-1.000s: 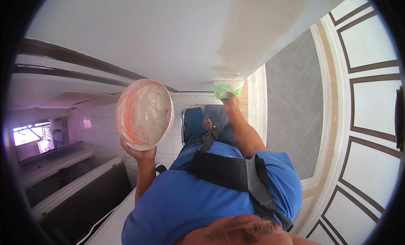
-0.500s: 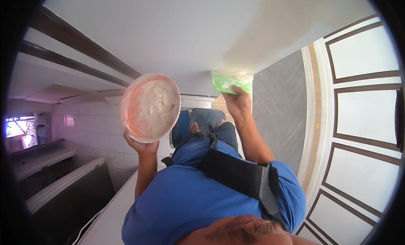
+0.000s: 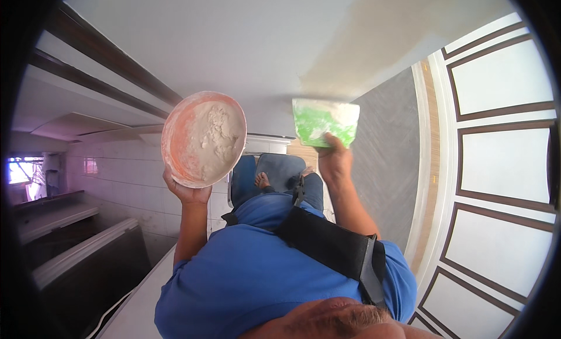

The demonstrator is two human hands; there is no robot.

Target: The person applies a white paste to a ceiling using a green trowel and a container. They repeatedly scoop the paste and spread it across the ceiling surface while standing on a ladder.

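White ceiling [image 3: 234, 41] fills most of my view, with dark wooden beams [image 3: 111, 64] running off to the left, a tiled wall [image 3: 111, 181] below them, and panelled doors [image 3: 502, 158] curving down the right edge. Going left to right: my left hand [image 3: 188, 192] is cupped under a round orange pan [image 3: 203, 138], fingers wrapped around its lower rim and closed firmly on it; the pan is tilted toward me and is loaded with a pale, lumpy putty [image 3: 211, 141]. Compared with a second ago it sits a little higher and more central, but the grip looks the same. The bigger change is on the right: my right hand [image 3: 334, 159] has climbed from low near my knees to well up toward the ceiling, and the green flat-bladed trowel [image 3: 325, 120] it clamps now shows broad and close, with white putty smeared over its face. The hand is closed on the trowel's lower edge, thumb on the near side. I judge the blade is being brought up to the ceiling beside the beige patch [image 3: 397, 47], though I cannot tell whether it is touching the surface yet. Hands are well apart, each holding its own thing. Below them I see my blue shirt [image 3: 251, 275] and a black strap [image 3: 333, 245].
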